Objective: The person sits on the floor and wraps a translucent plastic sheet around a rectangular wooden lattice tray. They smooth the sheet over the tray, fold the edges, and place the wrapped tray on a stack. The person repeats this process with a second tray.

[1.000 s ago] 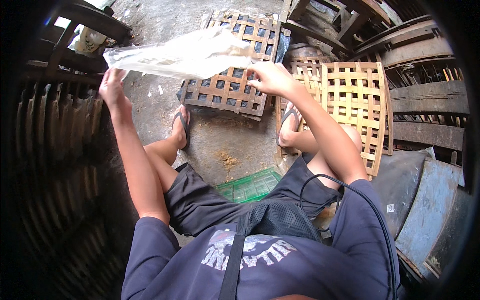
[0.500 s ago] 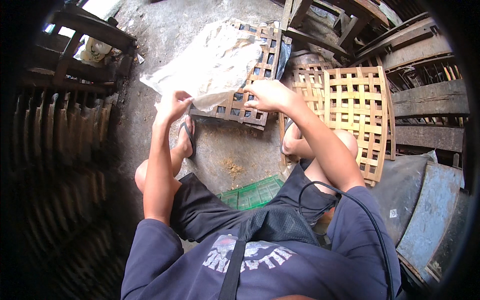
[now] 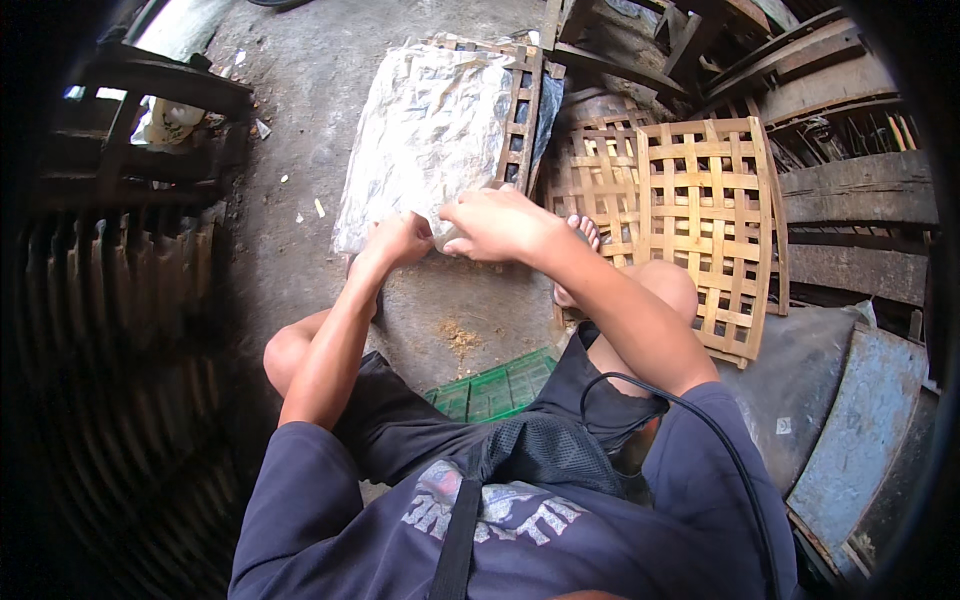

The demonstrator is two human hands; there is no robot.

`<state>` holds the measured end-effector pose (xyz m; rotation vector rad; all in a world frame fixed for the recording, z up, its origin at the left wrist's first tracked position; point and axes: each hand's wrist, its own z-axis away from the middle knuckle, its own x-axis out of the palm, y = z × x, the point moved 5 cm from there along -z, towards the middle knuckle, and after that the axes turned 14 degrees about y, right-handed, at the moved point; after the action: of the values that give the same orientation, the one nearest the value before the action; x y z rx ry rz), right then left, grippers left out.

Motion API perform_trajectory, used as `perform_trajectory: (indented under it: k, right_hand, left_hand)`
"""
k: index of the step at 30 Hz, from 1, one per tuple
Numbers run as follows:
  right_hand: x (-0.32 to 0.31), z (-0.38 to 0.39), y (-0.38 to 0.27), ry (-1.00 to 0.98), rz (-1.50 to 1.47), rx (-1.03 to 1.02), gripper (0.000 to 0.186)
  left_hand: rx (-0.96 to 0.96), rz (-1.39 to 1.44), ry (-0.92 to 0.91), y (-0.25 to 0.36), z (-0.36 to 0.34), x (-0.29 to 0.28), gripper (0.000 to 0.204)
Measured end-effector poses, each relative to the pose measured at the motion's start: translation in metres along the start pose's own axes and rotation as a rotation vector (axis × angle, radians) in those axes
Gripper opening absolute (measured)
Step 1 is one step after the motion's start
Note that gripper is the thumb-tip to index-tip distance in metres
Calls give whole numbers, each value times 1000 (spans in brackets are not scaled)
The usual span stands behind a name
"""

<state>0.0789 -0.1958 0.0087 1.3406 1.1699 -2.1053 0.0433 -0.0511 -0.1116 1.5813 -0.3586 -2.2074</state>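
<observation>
A crumpled, translucent white plastic sheet (image 3: 415, 130) is spread over a dark woven wooden lattice panel (image 3: 522, 105), whose right strip shows. My left hand (image 3: 395, 240) is closed on the sheet's near edge. Just to its right, my right hand (image 3: 492, 225) has its fingers curled over the same edge, gripping the sheet near its near-right corner. Dark blue plastic (image 3: 548, 110) shows along the panel's right side.
Pale woven lattice panels (image 3: 700, 230) stand at right, beside wooden boards (image 3: 850, 190) and a blue board (image 3: 855, 440). Dark slatted wooden structures (image 3: 160, 80) line the left. A green plastic crate (image 3: 500, 385) lies between my legs on the concrete floor (image 3: 280, 150).
The sheet, stretched between my hands a second ago, now lies flatter over the panel. My left hand has moved right and both hands have come down toward me, close together.
</observation>
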Motion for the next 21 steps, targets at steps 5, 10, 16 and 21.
perform_trajectory:
  k: [5,10,16,21]
  right_hand:
    - [14,10,-6,-78,15,7,39]
    - [22,13,-14,9,5,-49,42]
    - [7,2,-13,26,-71,1,41]
    - [3,4,-18,60,-66,-21,39]
  left_hand:
    - [142,-148,-68,41,-1,7,31]
    - [219,-112,-202,58,3,16,43]
    - [143,-143,-363,71,4,23,56]
    - [137,-110,-262,58,-7,46,58]
